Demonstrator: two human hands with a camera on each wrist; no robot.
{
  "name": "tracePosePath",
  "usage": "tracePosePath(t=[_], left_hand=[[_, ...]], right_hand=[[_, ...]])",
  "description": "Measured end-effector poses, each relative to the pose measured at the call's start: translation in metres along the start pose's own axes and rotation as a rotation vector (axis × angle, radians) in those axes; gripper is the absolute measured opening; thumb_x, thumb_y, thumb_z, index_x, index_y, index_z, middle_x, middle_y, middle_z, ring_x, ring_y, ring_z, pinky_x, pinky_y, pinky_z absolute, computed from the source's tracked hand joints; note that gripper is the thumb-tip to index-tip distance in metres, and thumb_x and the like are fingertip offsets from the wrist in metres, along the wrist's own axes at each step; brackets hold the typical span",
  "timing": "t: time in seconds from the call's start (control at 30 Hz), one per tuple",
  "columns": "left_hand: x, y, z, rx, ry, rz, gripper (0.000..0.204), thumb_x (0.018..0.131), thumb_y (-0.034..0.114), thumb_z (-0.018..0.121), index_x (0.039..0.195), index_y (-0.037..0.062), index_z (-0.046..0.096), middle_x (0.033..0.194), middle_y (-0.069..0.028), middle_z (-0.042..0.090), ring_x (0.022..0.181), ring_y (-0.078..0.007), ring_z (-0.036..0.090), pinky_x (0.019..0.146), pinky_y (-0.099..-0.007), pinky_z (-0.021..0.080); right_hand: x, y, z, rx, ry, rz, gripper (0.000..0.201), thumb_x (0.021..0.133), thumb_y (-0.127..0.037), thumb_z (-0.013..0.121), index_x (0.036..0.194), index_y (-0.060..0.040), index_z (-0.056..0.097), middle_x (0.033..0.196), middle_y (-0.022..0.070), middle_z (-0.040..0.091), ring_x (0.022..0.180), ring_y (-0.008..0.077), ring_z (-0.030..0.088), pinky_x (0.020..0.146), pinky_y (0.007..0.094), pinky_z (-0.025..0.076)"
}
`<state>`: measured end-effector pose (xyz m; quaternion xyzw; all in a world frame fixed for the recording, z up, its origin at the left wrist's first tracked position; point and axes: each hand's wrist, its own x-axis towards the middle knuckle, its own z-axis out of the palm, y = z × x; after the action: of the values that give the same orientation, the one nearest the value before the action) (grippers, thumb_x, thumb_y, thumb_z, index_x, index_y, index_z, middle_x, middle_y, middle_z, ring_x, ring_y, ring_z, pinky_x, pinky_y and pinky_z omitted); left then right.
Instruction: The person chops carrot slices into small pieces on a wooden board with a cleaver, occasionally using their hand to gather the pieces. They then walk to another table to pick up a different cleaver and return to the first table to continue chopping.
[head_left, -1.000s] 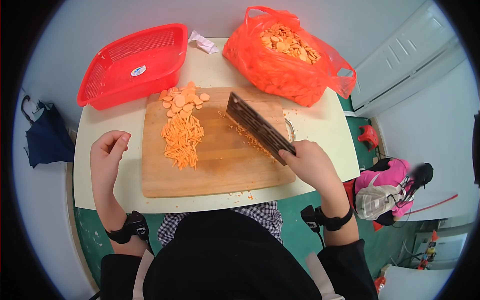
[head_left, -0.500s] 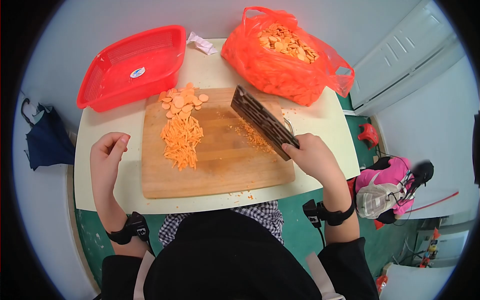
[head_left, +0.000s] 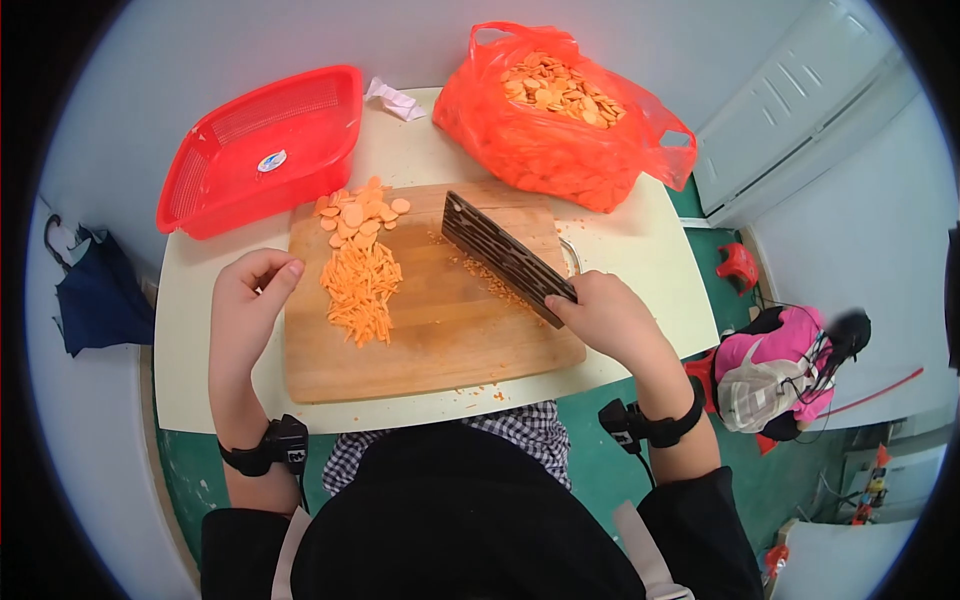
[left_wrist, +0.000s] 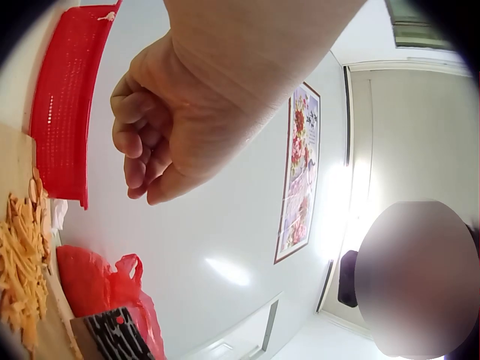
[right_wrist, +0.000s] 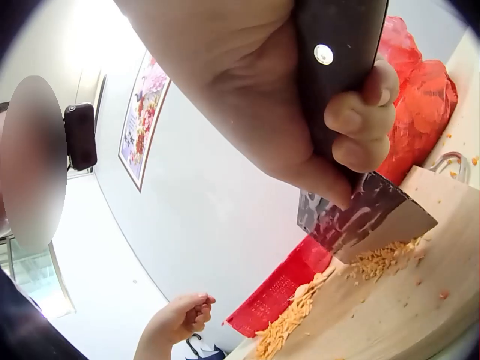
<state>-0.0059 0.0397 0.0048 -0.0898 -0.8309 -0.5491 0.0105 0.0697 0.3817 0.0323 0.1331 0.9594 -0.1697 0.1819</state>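
Observation:
My right hand (head_left: 610, 315) grips the black handle of a cleaver (right_wrist: 360, 225) with a dark, streaked blade. The blade stands on edge over the right part of the wooden cutting board (head_left: 440, 360), right beside fine orange carrot bits (right_wrist: 382, 259). Left of the board my left hand (head_left: 255, 290) is raised, its fingers loosely curled in toward the palm and nothing in them. A pile of carrot strips (head_left: 360, 290) lies on the board's left side near that hand. Behind the strips are round carrot slices (head_left: 355, 215).
A red plastic basket (head_left: 260, 160) stands at the back left, a red plastic bag (head_left: 540, 150) full of carrot slices at the back right. Crumpled paper (head_left: 395, 100) lies between them. Crumbs are scattered at the table's (head_left: 660, 300) front edge. Another person (head_left: 770, 360) sits at the right.
My left hand has moved right, closer to the carrot strips. The cleaver shifted right, then back left over the board, still in my right hand. The head view has tilted slightly.

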Motion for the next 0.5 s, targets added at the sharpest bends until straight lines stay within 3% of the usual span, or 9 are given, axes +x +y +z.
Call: tracePosePath(t=[0.2,0.27,0.5], left_hand=[[-0.001,0.012,0.012,0.040,-0.042,0.011,0.015,0.087,0.012,0.067,0.086,-0.0030,0.065,0.069,0.0040,0.056,0.063,-0.0028,0.045,0.057,-0.0201,0.037],[-0.002,0.011,0.014,0.041,-0.044,0.020,0.015,0.087,0.012,0.066,0.085,-0.0030,0.065,0.068,0.0042,0.055,0.062,-0.0028,0.044,0.057,-0.0202,0.037],[-0.006,0.006,0.014,0.033,-0.049,-0.021,0.015,0.087,0.013,0.066,0.085,-0.0023,0.066,0.066,0.0052,0.053,0.061,-0.0025,0.042,0.055,-0.0202,0.035]], right_hand=[[-0.001,-0.004,0.001,-0.016,-0.001,-0.040,0.032,0.087,-0.031,0.059,0.086,0.0000,0.068,0.081,0.0207,0.067,0.077,0.0360,0.065,0.072,0.0439,0.052],[0.001,-0.003,0.006,-0.020,0.065,-0.083,0.035,0.086,-0.032,0.059,0.080,0.0013,0.067,0.071,0.0215,0.063,0.069,0.0374,0.062,0.067,0.0440,0.049],[-0.010,-0.006,0.010,-0.026,0.048,-0.131,0.035,0.086,-0.033,0.059,0.081,0.0002,0.068,0.073,0.0212,0.064,0.071,0.0369,0.063,0.068,0.0439,0.050]])
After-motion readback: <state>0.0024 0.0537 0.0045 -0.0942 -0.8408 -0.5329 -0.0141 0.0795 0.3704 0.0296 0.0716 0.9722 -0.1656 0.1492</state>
